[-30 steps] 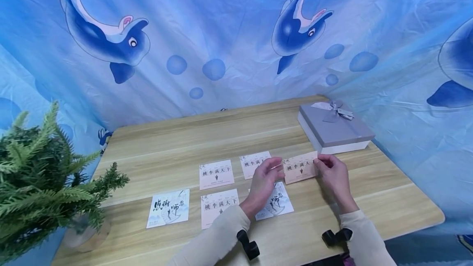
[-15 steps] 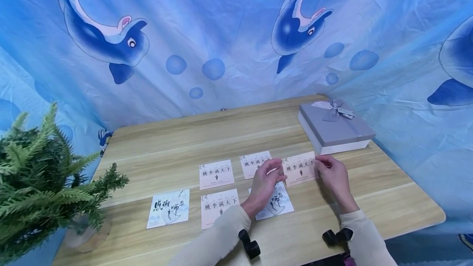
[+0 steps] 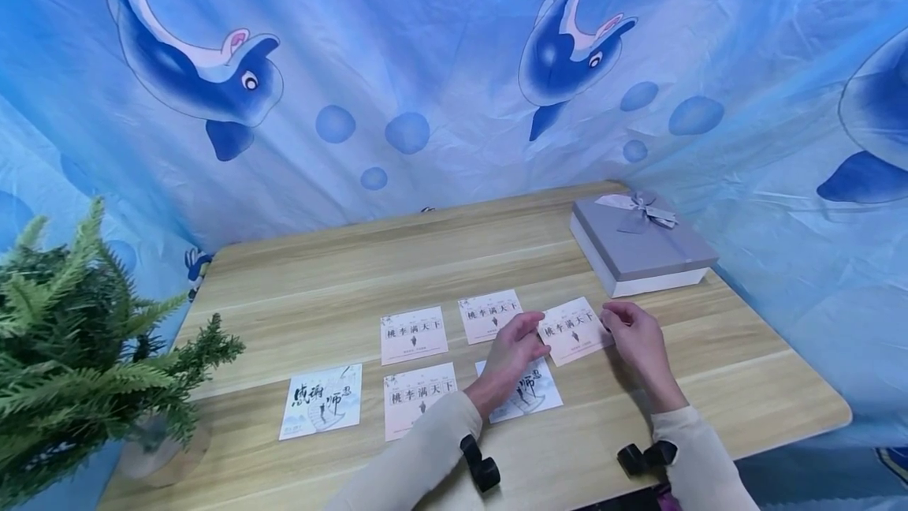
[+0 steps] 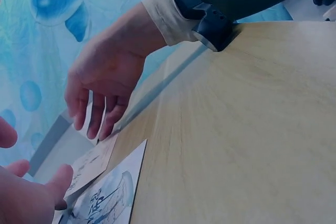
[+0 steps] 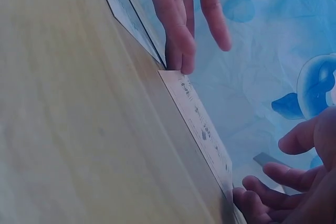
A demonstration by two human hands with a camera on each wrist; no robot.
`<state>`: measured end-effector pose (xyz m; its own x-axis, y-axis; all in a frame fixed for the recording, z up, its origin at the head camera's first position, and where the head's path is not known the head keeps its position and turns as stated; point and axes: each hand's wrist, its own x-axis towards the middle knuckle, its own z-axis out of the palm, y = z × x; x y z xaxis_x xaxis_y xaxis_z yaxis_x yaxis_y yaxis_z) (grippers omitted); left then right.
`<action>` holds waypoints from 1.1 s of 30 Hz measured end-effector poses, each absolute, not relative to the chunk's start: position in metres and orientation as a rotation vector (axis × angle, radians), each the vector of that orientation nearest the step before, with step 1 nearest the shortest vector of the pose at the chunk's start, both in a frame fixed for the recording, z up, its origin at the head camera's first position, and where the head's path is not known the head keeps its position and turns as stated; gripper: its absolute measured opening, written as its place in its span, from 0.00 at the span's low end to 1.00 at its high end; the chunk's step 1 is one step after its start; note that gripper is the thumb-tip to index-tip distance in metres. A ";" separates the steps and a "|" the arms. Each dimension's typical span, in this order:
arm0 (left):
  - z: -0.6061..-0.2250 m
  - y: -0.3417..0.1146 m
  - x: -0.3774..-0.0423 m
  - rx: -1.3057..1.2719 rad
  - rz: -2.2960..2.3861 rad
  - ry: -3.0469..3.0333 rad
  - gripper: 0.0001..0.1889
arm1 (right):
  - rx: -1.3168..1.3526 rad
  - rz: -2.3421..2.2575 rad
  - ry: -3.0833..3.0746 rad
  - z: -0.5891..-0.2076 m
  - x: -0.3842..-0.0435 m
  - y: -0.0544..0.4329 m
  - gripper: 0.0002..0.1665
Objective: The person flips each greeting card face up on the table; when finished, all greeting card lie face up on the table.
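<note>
A square pinkish card (image 3: 573, 331) with black characters lies low over the table between the two hands. The left hand (image 3: 507, 357) is at its left edge, fingers loosely extended; in the right wrist view its fingertips meet the card's upper end. At the opposite edge is the right hand (image 3: 638, 344), its fingertips right at the card (image 5: 199, 124) and its thumb held apart from them. Beneath the left hand, a bluish-white card (image 3: 530, 394) is partly covered. Another pinkish card (image 3: 485, 320) lies just behind the left hand.
Two more pinkish cards, a rear one (image 3: 414, 336) and a front one (image 3: 420, 397), lie left of the hands, the front one partly behind the left sleeve. Further left are a bluish card (image 3: 321, 402) and a potted plant (image 3: 78, 345). A grey gift box (image 3: 641, 243) stands back right.
The pinkish card between the hands has turned and come down flatter, its right edge dropping away from the right thumb and finger. Both hands have stayed nearly in place.
</note>
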<state>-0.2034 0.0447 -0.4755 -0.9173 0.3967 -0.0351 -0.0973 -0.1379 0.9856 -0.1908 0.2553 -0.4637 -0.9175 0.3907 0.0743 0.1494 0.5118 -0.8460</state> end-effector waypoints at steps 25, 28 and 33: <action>-0.474 0.051 -0.206 0.398 1.926 2.091 0.29 | -0.437 1.330 -2.541 -0.465 -0.185 0.255 0.23; -0.474 0.052 -0.206 0.399 1.917 2.105 0.29 | -0.431 1.329 -2.545 -0.466 -0.185 0.255 0.24; -0.474 0.052 -0.204 0.412 1.900 2.125 0.28 | -0.424 1.321 -2.547 -0.466 -0.184 0.255 0.23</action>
